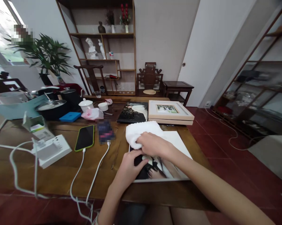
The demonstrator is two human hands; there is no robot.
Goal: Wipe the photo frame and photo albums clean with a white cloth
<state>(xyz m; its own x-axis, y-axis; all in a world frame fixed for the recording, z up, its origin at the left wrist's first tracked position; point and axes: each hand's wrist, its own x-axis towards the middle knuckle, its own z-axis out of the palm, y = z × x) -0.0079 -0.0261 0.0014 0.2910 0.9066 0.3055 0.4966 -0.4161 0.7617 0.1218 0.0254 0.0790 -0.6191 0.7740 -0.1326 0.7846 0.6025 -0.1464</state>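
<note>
Photo panel flat on brown table, 5 o'clock from view centre, near the front edge; clock below is centred on the panel; right hand closed on bunched white cloth, cloth covering the panel's 11 o'clock corner; left hand at 9, touching the panel's side, thumb over its face, thumb and forefinger apart; can't tell if it grips the edge; framed photo beyond at 12, dark picture panel at 11, just beside it; green-cased phone at 9, white cable plugged in; white power strip farther out at 9.
</note>
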